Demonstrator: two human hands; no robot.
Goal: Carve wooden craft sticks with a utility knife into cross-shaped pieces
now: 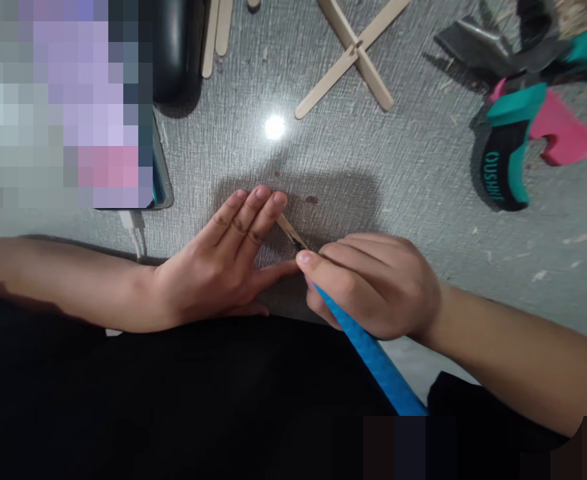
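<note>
A short visible length of wooden craft stick (pixel 289 230) lies slantwise on the table between my hands. My left hand (pixel 218 260) is stretched out, with its fingertips pressed down at the stick's upper end and its index finger reaching toward the lower end. In a closed grip, my right hand (pixel 378 283) holds a slim tool with a long blue handle (pixel 368 347). The tool's dark tip (pixel 297 245) meets the stick by my right thumb. The stick's lower end is hidden by my fingers, so the tool's exact kind cannot be made out.
Two craft sticks joined in a cross (pixel 356 48) lie at the top. Angled cutters (pixel 516 100) with teal, black and pink parts rest at the right, near wood shavings (pixel 586 13). Loose sticks (pixel 223 30), a black rounded object (pixel 178 53) and a white cable (pixel 136 233) are at the left.
</note>
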